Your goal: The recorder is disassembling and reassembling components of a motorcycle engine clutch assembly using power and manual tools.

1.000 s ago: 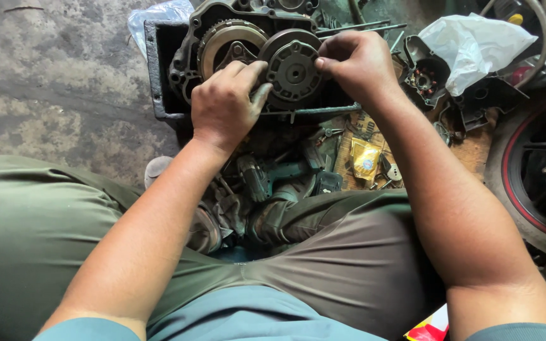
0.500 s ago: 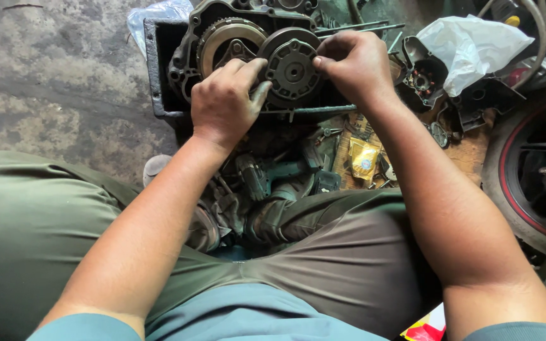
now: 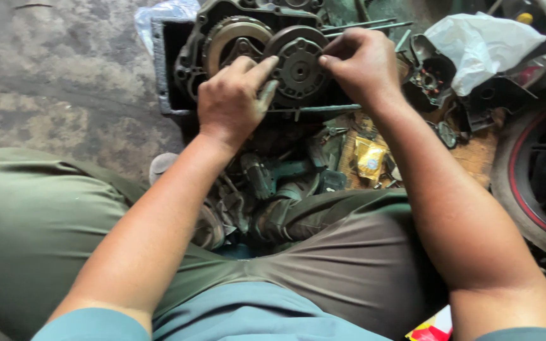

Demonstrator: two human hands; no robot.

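— Where do the hands sit?
— Both grip the round clutch assembly [image 3: 298,66] in the engine case [image 3: 188,60]. The left hand [image 3: 232,101] presses closed fingers on its left edge; the right hand [image 3: 364,63] pinches its right rim.
— Anything between those fingertips?
— Possibly a small part; too dim to tell. A gear ring [image 3: 235,31] lies just beyond the left fingertips.
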